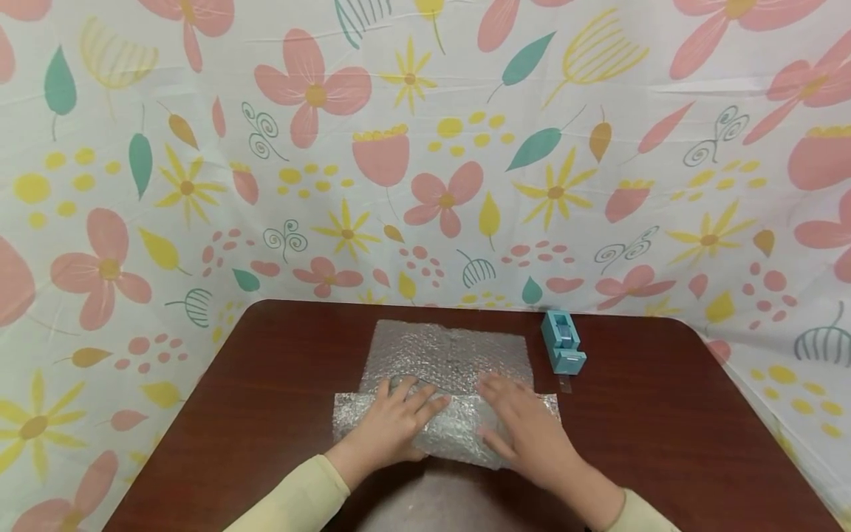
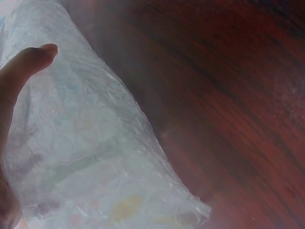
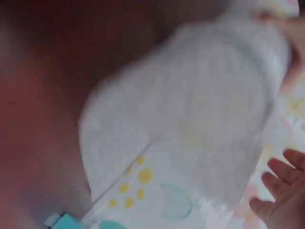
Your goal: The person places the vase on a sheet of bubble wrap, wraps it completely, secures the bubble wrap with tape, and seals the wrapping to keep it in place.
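A roll of bubble wrap (image 1: pixel 459 432) lies crosswise on the table, and its flat part (image 1: pixel 445 351) stretches away behind it. My left hand (image 1: pixel 397 425) rests on the left half of the roll with spread fingers over its far side. In the left wrist view, the thumb (image 2: pixel 28 64) lies along the whitish wrap (image 2: pixel 95 124). Over the right half is my right hand (image 1: pixel 528 436), blurred, fingers extended. The right wrist view has its fingers (image 3: pixel 281 176) spread apart beside the wrap (image 3: pixel 181 95). Whatever the roll may contain is hidden.
A light-blue tape dispenser (image 1: pixel 562 341) stands at the back right, with a strip of clear tape (image 1: pixel 565 383) hanging from its front. The dark reddish-brown table (image 1: pixel 279 384) ends at a flower-printed cloth (image 1: pixel 445 148) behind it.
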Demonstrator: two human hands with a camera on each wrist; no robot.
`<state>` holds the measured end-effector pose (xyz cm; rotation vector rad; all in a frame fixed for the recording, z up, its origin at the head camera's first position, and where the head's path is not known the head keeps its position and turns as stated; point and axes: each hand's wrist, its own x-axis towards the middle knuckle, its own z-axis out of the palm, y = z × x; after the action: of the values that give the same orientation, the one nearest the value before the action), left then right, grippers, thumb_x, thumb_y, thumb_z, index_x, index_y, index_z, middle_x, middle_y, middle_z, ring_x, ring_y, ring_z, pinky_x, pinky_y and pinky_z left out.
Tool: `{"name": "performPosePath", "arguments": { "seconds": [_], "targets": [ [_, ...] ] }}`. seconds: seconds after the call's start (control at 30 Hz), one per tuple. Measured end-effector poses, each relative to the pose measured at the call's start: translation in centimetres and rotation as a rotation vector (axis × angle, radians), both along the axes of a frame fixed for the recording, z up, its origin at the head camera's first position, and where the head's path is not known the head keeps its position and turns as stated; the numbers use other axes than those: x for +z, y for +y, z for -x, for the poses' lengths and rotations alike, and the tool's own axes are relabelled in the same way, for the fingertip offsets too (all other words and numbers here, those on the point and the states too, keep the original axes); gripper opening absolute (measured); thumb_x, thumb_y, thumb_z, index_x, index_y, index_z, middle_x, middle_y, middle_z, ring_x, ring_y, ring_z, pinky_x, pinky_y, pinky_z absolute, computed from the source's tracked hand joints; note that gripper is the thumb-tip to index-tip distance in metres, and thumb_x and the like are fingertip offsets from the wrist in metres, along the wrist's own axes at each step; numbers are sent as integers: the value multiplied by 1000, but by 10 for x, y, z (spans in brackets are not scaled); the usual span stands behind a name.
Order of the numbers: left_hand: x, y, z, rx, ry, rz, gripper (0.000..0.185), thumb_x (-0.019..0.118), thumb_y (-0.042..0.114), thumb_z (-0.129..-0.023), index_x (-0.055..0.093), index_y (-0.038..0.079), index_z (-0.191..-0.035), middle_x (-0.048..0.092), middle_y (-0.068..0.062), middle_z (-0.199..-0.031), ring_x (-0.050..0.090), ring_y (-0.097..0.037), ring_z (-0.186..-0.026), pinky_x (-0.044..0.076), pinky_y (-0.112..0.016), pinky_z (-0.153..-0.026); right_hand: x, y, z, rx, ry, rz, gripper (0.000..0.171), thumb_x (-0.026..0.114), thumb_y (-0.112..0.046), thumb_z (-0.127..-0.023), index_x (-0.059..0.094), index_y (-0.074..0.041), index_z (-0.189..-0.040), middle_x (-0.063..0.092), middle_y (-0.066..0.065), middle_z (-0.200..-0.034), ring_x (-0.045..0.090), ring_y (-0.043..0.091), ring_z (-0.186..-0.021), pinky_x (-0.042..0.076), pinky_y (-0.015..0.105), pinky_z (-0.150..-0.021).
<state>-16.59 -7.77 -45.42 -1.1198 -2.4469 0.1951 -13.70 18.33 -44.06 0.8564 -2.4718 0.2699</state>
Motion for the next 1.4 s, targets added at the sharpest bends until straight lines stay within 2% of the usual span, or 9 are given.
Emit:
{"name": "performPosePath", "arguments": {
  "seconds": [0.07,0.17,0.23,0.33,0.47,0.7,0.87,1.17,1.4],
  "targets": [
    [0,1,1,1,0,-2,96,87,67,-64,56,26,-145,65,0,-140,61,-28,-127,58,-53,-95,-13,1,-8,28,123,-61,76,53,-64,-98,51,-7,-147,55,9,-153,33,20,-157,33,42,-126],
    [0,0,2,7,6,-8,96,87,68,-63,56,27,-145,65,1,-140,61,-28,-127,58,-52,-95,-27,3,-16,17,157,-135,107,66,-76,-78,35,-11,-158,24,5,-172,-4,12,-163,0,33,-134],
    [0,0,2,10,2,-14,96,87,67,-63,56,27,-145,65,1,-140,61,-28,-127,58,-52,-95,-33,5,-16,6,125,-163,127,76,-77,-63,29,-13,-161,13,4,-175,0,18,-164,-12,30,-131],
    [-1,0,2,8,-15,-20,96,87,66,-64,56,27,-145,65,0,-141,61,-29,-128,58,-54,-95,-33,5,-12,-19,73,-181,127,79,-77,-57,36,-10,-156,33,11,-168,28,28,-158,20,38,-132],
    [-1,0,1,4,-25,-17,96,87,66,-65,55,27,-146,64,0,-141,60,-29,-128,57,-54,-96,-30,5,-4,6,-44,-170,114,82,-71,-61,47,-5,-148,60,16,-145,58,35,-134,53,50,-105],
    [0,0,5,-2,-73,-24,95,87,64,-66,55,26,-146,63,0,-143,60,-30,-129,57,-56,-96,-17,1,6,-3,-323,-148,108,86,-62,-65,51,-1,-147,61,17,-139,58,37,-131,51,52,-108],
    [5,2,8,-3,-128,-46,93,89,61,-66,56,26,-145,64,-1,-142,60,-33,-129,56,-59,-97,-9,-1,10,-33,-439,-155,111,90,-58,-64,48,2,-148,61,19,-139,57,39,-131,51,53,-107],
    [10,6,15,5,-190,-52,91,90,60,-65,58,27,-144,64,-1,-141,59,-33,-129,55,-61,-98,-12,-2,20,-37,-367,-145,84,89,-39,-70,59,2,-137,67,14,-125,64,33,-118,58,46,-96],
    [15,7,16,39,-260,-45,90,90,59,-66,58,28,-144,63,-2,-143,60,-35,-129,54,-61,-99,-14,-2,24,-18,-392,-115,81,88,-38,-69,61,0,-135,68,12,-123,64,30,-114,60,44,-89]
  ]
}}
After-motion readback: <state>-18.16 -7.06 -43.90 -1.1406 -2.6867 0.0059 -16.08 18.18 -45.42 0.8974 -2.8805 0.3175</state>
